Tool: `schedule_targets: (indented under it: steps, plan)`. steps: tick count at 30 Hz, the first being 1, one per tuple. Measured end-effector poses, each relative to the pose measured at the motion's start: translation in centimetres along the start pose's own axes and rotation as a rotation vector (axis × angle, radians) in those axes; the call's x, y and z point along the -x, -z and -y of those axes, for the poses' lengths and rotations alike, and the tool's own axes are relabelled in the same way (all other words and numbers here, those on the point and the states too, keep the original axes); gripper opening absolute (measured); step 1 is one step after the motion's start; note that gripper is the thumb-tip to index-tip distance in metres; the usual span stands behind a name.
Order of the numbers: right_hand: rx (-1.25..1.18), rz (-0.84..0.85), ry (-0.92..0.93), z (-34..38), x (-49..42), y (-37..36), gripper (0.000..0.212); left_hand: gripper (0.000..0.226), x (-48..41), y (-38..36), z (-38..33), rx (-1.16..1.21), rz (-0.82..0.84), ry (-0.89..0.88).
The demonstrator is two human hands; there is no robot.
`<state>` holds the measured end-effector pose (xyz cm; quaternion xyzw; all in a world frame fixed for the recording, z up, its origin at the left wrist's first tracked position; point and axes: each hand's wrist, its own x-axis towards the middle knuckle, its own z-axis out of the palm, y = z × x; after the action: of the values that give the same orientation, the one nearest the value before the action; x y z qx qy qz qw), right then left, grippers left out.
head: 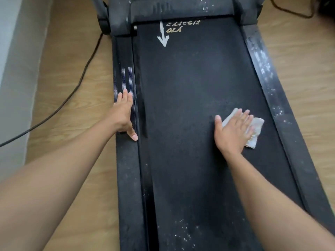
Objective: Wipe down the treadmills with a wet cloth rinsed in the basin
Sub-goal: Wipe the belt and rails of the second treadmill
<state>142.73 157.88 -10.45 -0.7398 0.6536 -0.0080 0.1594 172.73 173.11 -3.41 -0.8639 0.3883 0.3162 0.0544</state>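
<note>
The right hand [233, 131] pressed flat on the white cloth [254, 132] mid-belt; the left hand [124, 113], released, braced the left rail [125, 75]. White specks remained on the right rail [268, 77] and near belt [181, 87]; wiping seemed partway done

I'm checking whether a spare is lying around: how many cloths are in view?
1. The cloth lies on the treadmill belt, on its right side, pressed flat under the right hand. Another could lie outside the picture.

Black treadmill belt [195, 105] with white arrow [163, 36], white cloth [255, 130], tan wood-grain floor [72, 69], black cable [79, 82]
</note>
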Motion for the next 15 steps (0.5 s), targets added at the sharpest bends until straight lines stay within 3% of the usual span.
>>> schedule_targets:
  steps: [4, 6, 11, 13, 15]
  plan:
    - [0.058, 0.057, 0.569, 10.7, 10.7, -5.7, 0.085, 0.177, -0.2, -0.3, 0.3, -0.006, -0.017, -0.007]
    - [0.092, 0.091, 0.742, 13.2, 14.5, -7.5, 0.077, 0.175, -0.3, -0.4, 0.1, -0.018, -0.014, -0.009]
    - [0.215, 0.161, 1.144, 6.4, 11.0, -5.1, 0.065, 0.177, -0.3, -0.1, -0.3, -0.039, 0.011, 0.002]
    - [0.259, 0.140, 1.108, 1.7, 6.7, -3.0, 0.061, 0.178, -0.2, -0.1, 0.0, -0.033, 0.013, 0.004]
    - [0.292, 0.092, 0.882, -3.4, 1.5, -0.6, 0.061, 0.177, 0.1, -0.2, 0.1, -0.022, 0.014, 0.013]
